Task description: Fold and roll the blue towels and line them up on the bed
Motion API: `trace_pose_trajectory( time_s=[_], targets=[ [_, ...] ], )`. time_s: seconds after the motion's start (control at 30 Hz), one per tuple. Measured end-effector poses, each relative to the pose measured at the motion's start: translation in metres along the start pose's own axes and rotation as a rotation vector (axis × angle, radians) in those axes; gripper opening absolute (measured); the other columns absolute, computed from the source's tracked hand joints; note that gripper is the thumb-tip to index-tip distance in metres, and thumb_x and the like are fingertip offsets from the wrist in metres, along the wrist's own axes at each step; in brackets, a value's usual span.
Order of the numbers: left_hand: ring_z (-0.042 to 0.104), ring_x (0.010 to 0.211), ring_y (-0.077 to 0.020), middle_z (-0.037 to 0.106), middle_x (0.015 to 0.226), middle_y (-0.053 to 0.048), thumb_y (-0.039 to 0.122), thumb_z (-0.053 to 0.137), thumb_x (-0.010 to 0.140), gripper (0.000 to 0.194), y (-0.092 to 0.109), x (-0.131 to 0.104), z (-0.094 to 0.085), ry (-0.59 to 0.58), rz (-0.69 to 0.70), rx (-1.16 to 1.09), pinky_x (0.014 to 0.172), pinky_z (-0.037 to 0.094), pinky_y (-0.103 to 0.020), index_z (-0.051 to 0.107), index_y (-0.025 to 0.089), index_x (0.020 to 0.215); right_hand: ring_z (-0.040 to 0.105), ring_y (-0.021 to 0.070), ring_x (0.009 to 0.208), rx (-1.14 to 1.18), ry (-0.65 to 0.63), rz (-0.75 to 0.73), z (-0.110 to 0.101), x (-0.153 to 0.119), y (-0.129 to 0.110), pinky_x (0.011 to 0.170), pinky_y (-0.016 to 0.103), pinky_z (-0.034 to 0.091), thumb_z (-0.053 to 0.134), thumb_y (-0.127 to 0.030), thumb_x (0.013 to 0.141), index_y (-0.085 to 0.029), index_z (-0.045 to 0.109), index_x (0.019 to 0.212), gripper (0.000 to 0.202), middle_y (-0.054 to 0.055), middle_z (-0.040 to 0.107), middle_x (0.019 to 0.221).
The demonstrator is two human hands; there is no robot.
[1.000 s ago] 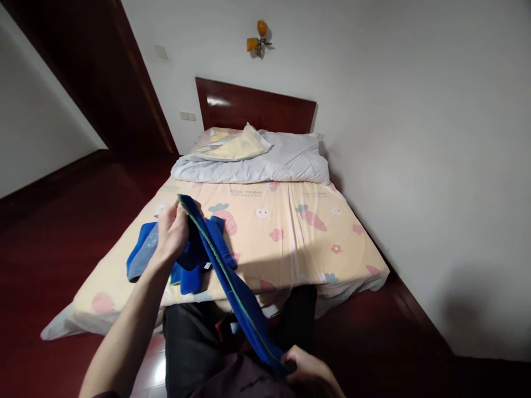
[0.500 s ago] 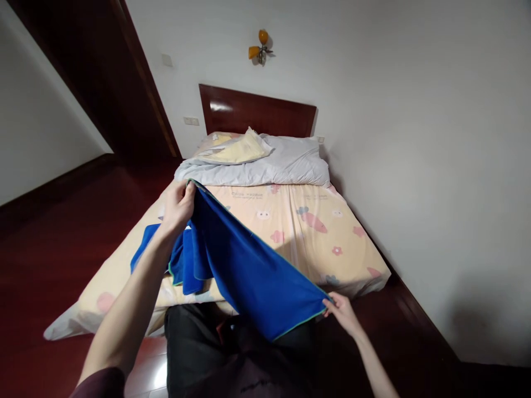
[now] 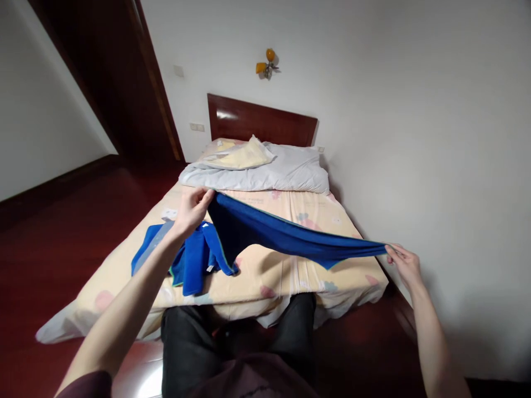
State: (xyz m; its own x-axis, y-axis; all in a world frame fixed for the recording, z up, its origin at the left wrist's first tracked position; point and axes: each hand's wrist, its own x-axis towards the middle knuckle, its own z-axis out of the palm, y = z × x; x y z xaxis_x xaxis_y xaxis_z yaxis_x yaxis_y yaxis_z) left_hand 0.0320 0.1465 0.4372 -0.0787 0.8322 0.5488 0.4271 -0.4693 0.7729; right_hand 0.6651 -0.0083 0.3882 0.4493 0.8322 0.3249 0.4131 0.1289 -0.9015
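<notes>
A blue towel (image 3: 274, 232) with thin green edging is stretched in the air across the bed. My left hand (image 3: 194, 209) pinches one corner of it, above the left part of the bed. Far to the right, past the bed's edge, my right hand (image 3: 404, 262) grips the other end, where the cloth is bunched narrow. The towel's middle sags in folds over the sheet. Under my left forearm lie several more blue cloths (image 3: 193, 265) in a loose heap, one greyish, with small white tags.
The bed (image 3: 249, 282) has a pale yellow patterned sheet. A rolled-back white quilt (image 3: 296, 166) lies before the dark wooden headboard (image 3: 261, 119). My legs (image 3: 188, 342) are at the bed's foot. A wall (image 3: 435, 166) rises close on the right.
My right hand has swung up and to the right with its end of the towel, pulling it taut and off my lap. My left hand has shifted slightly right and down.
</notes>
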Motion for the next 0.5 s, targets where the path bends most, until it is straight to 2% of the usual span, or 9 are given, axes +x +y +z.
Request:
trace_pose_trajectory(
  time_s=[0.1, 0.17, 0.23, 0.3, 0.4, 0.5],
  targets=[
    [0.059, 0.071, -0.0176, 0.063, 0.076, -0.003, 0.068, 0.055, 0.088, 0.052, 0.011, -0.027, -0.009, -0.142, 0.002, 0.04, 0.063, 0.049, -0.027, 0.064, 0.017, 0.085, 0.047, 0.0089, 0.048, -0.065, 0.015, 0.019, -0.021, -0.004, -0.006, 0.044, 0.024, 0.042, 0.087, -0.055, 0.067, -0.015, 0.078, 0.102, 0.054, 0.002, 0.065, 0.067],
    [0.064, 0.082, -0.0216, 0.07, 0.088, -0.006, 0.068, 0.056, 0.087, 0.052, 0.016, -0.042, -0.014, -0.246, -0.016, 0.025, 0.07, 0.053, -0.029, 0.067, 0.018, 0.095, 0.058, 0.0134, 0.052, -0.091, 0.021, 0.056, -0.034, -0.006, -0.008, 0.045, 0.025, 0.047, 0.089, -0.054, 0.064, -0.014, 0.078, 0.098, 0.054, 0.004, 0.068, 0.065],
    [0.066, 0.084, -0.0231, 0.072, 0.093, -0.008, 0.067, 0.059, 0.086, 0.052, 0.019, -0.053, -0.017, -0.331, -0.043, -0.014, 0.068, 0.054, -0.029, 0.068, 0.018, 0.102, 0.068, 0.0199, 0.063, -0.105, 0.037, 0.077, -0.044, -0.004, -0.01, 0.049, 0.027, 0.053, 0.09, -0.054, 0.062, -0.014, 0.078, 0.094, 0.053, 0.008, 0.073, 0.072],
    [0.064, 0.07, -0.02, 0.07, 0.083, -0.007, 0.066, 0.061, 0.085, 0.051, 0.02, -0.058, -0.016, -0.397, -0.103, -0.063, 0.057, 0.05, -0.026, 0.068, 0.018, 0.099, 0.073, 0.0241, 0.072, -0.114, 0.052, 0.094, -0.05, 0.001, -0.014, 0.054, 0.029, 0.058, 0.09, -0.055, 0.061, -0.015, 0.078, 0.092, 0.053, 0.011, 0.075, 0.081],
    [0.052, 0.047, -0.0132, 0.057, 0.058, 0.001, 0.064, 0.063, 0.085, 0.048, 0.014, -0.058, -0.01, -0.446, -0.251, -0.17, 0.041, 0.038, -0.022, 0.067, 0.018, 0.095, 0.076, 0.0269, 0.076, -0.104, 0.03, 0.123, -0.054, 0.015, -0.016, 0.063, 0.034, 0.064, 0.092, -0.057, 0.057, -0.015, 0.077, 0.089, 0.055, 0.013, 0.076, 0.087],
    [0.054, 0.045, -0.0142, 0.057, 0.055, 0.001, 0.062, 0.068, 0.083, 0.046, -0.003, -0.051, 0.005, -0.459, -0.346, -0.275, 0.038, 0.038, -0.022, 0.066, 0.017, 0.093, 0.077, 0.0298, 0.077, -0.081, -0.007, 0.133, -0.051, 0.038, -0.007, 0.069, 0.04, 0.067, 0.093, -0.057, 0.053, -0.014, 0.076, 0.086, 0.056, 0.014, 0.076, 0.086]
  ],
)
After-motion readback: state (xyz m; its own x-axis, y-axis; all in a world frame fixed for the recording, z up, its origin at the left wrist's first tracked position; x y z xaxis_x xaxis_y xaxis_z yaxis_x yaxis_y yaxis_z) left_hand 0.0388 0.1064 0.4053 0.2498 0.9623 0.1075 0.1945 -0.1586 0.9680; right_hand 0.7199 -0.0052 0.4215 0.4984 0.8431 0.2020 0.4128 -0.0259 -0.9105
